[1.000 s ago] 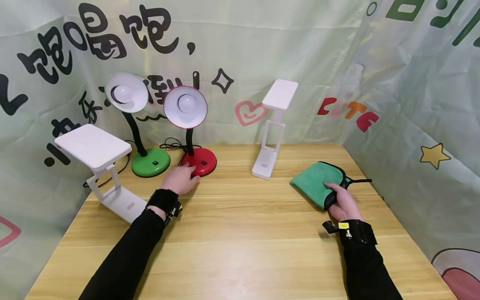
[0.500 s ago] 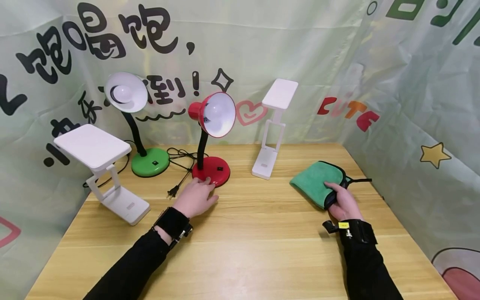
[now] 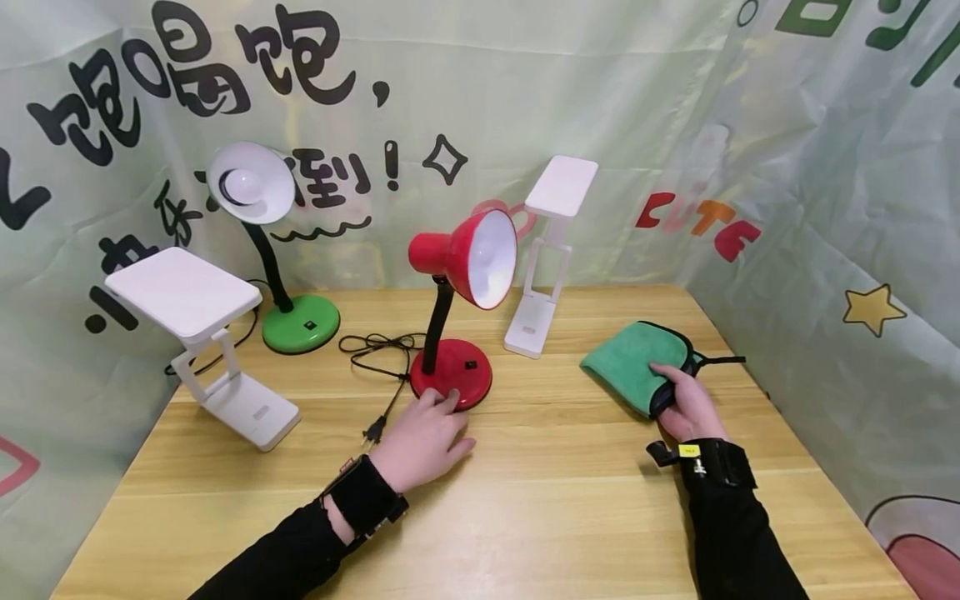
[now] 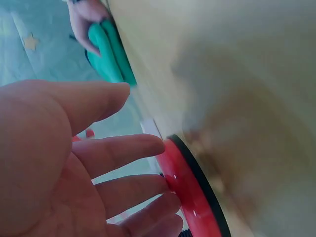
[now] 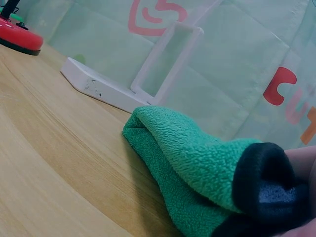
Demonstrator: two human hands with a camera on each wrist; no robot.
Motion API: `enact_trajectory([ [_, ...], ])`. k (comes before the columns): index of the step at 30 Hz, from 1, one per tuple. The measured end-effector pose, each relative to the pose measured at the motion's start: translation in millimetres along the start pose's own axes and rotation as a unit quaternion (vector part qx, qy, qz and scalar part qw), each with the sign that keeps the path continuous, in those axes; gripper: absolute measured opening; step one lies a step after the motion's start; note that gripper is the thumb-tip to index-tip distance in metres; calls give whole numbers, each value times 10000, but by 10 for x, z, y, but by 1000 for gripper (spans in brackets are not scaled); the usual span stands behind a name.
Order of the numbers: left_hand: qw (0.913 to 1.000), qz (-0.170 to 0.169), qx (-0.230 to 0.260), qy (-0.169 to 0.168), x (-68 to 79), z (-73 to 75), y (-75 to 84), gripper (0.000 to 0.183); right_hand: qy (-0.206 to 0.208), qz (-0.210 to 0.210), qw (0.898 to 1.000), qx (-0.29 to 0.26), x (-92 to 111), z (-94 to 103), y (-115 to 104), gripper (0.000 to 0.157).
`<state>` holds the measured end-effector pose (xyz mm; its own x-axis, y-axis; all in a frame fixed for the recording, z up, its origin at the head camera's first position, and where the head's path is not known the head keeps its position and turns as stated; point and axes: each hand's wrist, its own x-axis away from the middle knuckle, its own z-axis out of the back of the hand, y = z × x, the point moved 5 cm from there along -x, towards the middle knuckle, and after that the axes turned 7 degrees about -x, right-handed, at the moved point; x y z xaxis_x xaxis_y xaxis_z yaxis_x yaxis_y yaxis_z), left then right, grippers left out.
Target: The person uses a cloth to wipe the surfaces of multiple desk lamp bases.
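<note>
My left hand (image 3: pixel 423 442) reaches to the front edge of the red desk lamp (image 3: pixel 452 375), its fingertips on the round base. In the left wrist view those fingers (image 4: pixel 131 150) are fairly straight against the base's rim (image 4: pixel 190 185), with the thumb apart. The lamp stands upright, its shade turned right. On the right, my right hand (image 3: pixel 686 406) grips a folded green terry cloth (image 3: pixel 630 367) with black edging and a black strap, thumb on top. The right wrist view shows the cloth (image 5: pixel 182 163) close up on the table; most of that hand is out of frame.
A green desk lamp (image 3: pixel 302 323) stands at the back left, behind a white folding lamp (image 3: pixel 251 408). Another white folding lamp (image 3: pixel 536 321) is at the back, right of the red one. The red lamp's black cord and plug (image 3: pixel 375 429) lie to its left. Printed curtains (image 3: pixel 600 100) enclose the table.
The red lamp has slid toward me and to the right along with my left hand, and its shade has turned from facing forward to facing right. My right hand and the cloth have stayed put.
</note>
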<state>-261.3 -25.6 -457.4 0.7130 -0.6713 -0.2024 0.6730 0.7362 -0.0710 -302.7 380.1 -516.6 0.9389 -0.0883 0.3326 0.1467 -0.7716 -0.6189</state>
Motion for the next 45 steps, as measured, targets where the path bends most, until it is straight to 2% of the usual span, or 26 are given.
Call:
enact_trajectory([
  [5,9995,-293,-120,56,16,28,248,32,-52,38,10000,-43,11,-13,-18,68],
  [10,9987,-491,-106,-92,69,59,373,33,21,-6,10000,-14,12,-11,-12,71],
  [18,9967,-748,14,-321,179,82,357,30,-50,-42,10000,10,13,-16,-10,75],
  [20,9950,-822,294,-481,176,90,319,31,-51,-15,10000,12,14,-18,-14,74],
  [22,9911,-855,797,-630,147,107,242,30,-33,8,10000,26,15,-18,-16,73],
  [24,9848,-685,1420,-732,99,169,118,26,14,36,10000,50,16,-16,-16,72],
  [26,9803,-337,1859,-580,42,281,-45,19,38,25,10000,65,20,-17,-11,70],
  [28,9777,190,2078,-234,-6,440,-220,14,47,8,10000,70,25,-19,-7,69],
  [30,9764,707,2025,258,-40,605,-371,14,21,-6,10000,57,27,-19,-7,70],
  [33,9683,1183,2033,837,-114,792,-497,22,-28,-6,10000,1,31,-17,-18,70],
  [36,9660,1301,1998,1003,-223,859,-513,38,-22,6,10000,-40,35,-16,-26,69],
  [39,9708,1292,1791,936,-329,852,-469,47,68,-7,10000,-43,36,-14,-22,68],
  [45,9788,1161,1332,1036,-424,826,-402,31,127,-104,9999,-50,37,-59,-10,67],
])
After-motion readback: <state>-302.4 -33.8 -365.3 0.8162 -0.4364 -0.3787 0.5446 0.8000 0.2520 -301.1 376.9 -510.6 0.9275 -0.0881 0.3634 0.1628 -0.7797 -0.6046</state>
